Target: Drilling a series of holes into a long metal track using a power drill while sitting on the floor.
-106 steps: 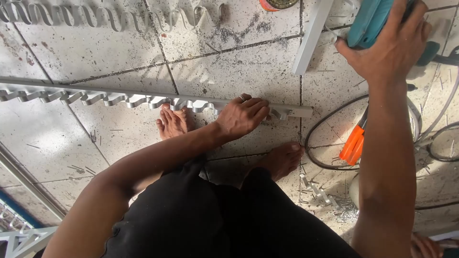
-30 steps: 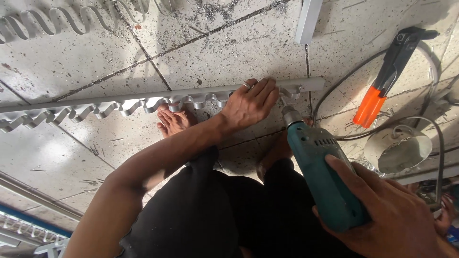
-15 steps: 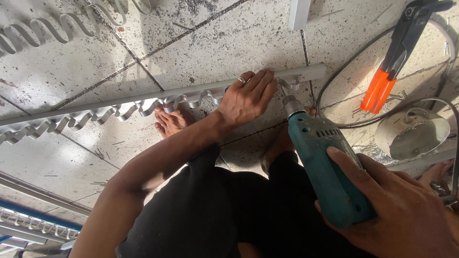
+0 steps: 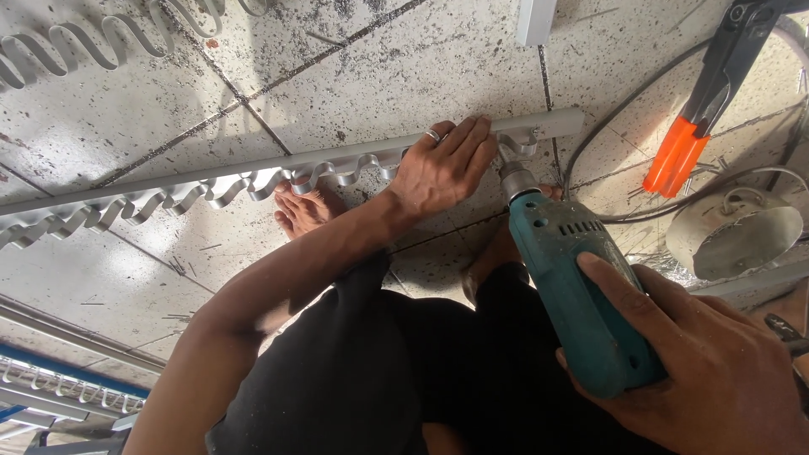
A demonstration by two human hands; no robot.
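Note:
A long grey metal bar (image 4: 253, 164) with a wavy scroll strip (image 4: 168, 198) fixed along its near side lies across the tiled floor. My left hand (image 4: 442, 164), a ring on one finger, presses flat on the bar near its right end. My right hand (image 4: 708, 371) grips a teal electric drill (image 4: 569, 278). The drill's chuck (image 4: 512, 177) points at the scroll strip just right of my left fingers. My bare feet (image 4: 303, 211) rest on the floor under the bar.
An orange-handled tool (image 4: 699, 109) lies at the upper right among loose cables (image 4: 607, 126). A round metal bowl (image 4: 733, 236) sits at the right. More wavy metal strip (image 4: 76, 42) lies at the top left, and a blue and white frame (image 4: 59, 383) at the bottom left.
My right hand has brought the drill down from the upper right to the bar's right end. My left hand has stayed pressed on the bar. The view has shifted closer.

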